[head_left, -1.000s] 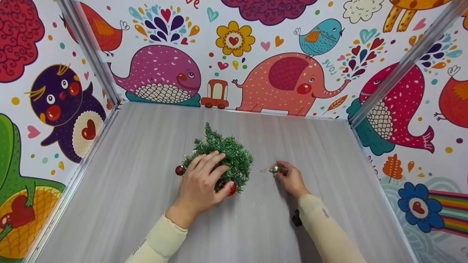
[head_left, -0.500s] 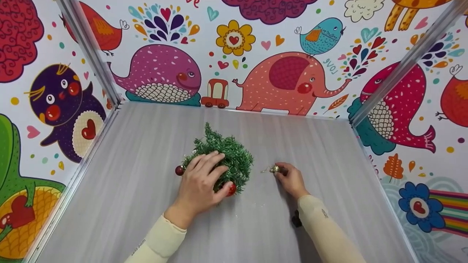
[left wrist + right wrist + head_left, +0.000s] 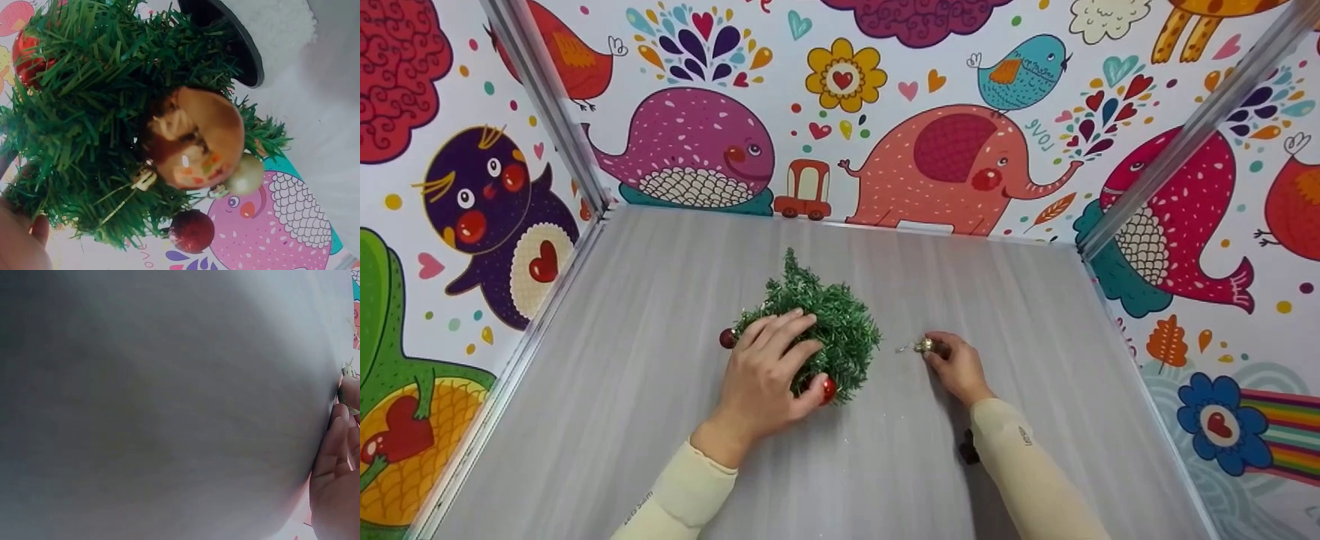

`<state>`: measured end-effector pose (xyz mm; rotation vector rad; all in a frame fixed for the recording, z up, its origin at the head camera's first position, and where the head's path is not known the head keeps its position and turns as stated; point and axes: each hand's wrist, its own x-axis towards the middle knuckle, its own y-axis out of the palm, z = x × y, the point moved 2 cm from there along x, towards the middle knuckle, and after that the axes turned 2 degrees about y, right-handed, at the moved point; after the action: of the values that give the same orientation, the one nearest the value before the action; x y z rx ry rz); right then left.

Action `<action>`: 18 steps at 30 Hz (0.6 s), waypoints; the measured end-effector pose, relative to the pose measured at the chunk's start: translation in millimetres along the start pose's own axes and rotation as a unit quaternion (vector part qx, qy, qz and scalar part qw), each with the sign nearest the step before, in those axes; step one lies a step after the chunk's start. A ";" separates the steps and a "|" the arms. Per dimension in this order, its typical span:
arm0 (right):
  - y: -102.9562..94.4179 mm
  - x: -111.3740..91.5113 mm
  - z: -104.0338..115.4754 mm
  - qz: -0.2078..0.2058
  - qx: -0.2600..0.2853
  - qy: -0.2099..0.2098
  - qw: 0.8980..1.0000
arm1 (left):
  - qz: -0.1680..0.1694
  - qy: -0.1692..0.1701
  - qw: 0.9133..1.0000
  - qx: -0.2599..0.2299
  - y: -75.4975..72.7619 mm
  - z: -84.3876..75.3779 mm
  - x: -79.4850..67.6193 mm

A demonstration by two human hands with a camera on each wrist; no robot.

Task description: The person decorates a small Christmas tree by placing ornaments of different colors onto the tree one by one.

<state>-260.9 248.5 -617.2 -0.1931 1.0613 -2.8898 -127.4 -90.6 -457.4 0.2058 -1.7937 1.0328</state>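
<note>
A small artificial Christmas tree [image 3: 840,330] is on the table in the head view. My left hand [image 3: 769,367] holds it from the near left, fingers bent over the green branches and thumb by a shiny red ball [image 3: 828,390]. A dark red ball [image 3: 727,339] hangs on the far left side. The left wrist view shows a large gold ball [image 3: 197,138], a pale gold ball [image 3: 246,175] and the tree's black base [image 3: 247,50]. To the right, my right hand [image 3: 960,371] pinches a gold bauble [image 3: 926,346] whose loop points at the tree; fingers hide most of its body.
A grey wood-grain table [image 3: 660,300] lies beneath both hands. Printed cartoon panels [image 3: 930,172] wall its back and sides, with metal posts [image 3: 1192,142] at the corners. Tiny glittering specks lie on the tabletop before the tree.
My left hand has shifted slightly left and the tree has turned and tipped a little with it. The right hand stays nearly still with the bauble.
</note>
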 end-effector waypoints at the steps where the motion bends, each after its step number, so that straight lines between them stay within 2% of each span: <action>1: 0.0 -0.3 0.2 0.000 0.000 0.000 1.000 | -0.001 0.000 1.000 -0.001 -0.3 0.4 -0.3; 18: -0.4 0.9 1.1 0.004 -0.008 0.011 1.000 | -0.005 -0.002 1.000 -0.010 -8.4 11.2 -7.0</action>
<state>-261.6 248.0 -616.0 -0.1590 1.0858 -2.8846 -127.0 -106.0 -459.9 0.2045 -1.8033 1.0085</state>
